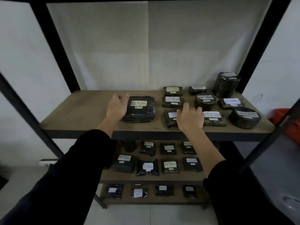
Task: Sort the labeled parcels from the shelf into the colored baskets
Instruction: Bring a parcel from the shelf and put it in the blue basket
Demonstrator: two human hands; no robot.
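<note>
At the far left a black metal post point(53, 51) of the rack stands slanted against a white wall. The top shelf point(78, 111) is a flat brown board with a dull, slightly speckled surface, and its left part is bare.

The left hand point(117, 106) comes from a black sleeve and rests against the left side of a big parcel point(139, 109). Its fingers are loosely curled and a little apart, with the thumb near the parcel's upper left corner; it touches the parcel but I cannot tell if it really grips it. This parcel is a rounded rectangle in shiny black wrap, with a pale label reading "RETURN".

To the right lie smaller parcels in the same glossy wrap, flat and rectangular, each with a white label. The right hand point(190, 117) is spread, fingers apart, and lies over a flat parcel point(170, 118) in the front row, hiding most of its label. Next to it, the label of another parcel point(214, 118) is blurred.

Further right are a round parcel point(205, 101) marked "RETURN", a low round one point(244, 117) and a tall cylinder point(226, 85) at the back. At the right edge something red point(292, 127) is cut off; perhaps a basket, but it is not clear.

The lower shelves hold more dark parcels, partly hidden by the arms.
</note>
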